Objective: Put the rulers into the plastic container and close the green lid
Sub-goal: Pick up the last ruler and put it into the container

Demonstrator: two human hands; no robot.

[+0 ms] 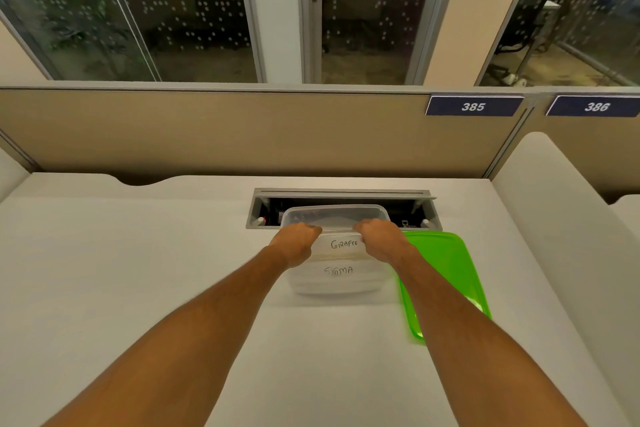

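Observation:
A clear plastic container [337,282] stands open on the white desk, straight ahead. Both hands are closed at its near rim, my left hand [297,243] and my right hand [381,239], one on each end of a pale ruler [343,244] marked "GIRAFEE". Under it, a second pale strip marked "SIGMA" [338,270] shows through the container's front; I cannot tell whether it lies inside. The green lid [446,263] lies flat on the desk just right of the container, partly hidden by my right forearm.
An open cable tray [415,208] is sunk into the desk [121,270] right behind the container. A beige partition [242,132] closes the back, and a white side panel [554,201] rises at the right. Glass walls and a door lie beyond.

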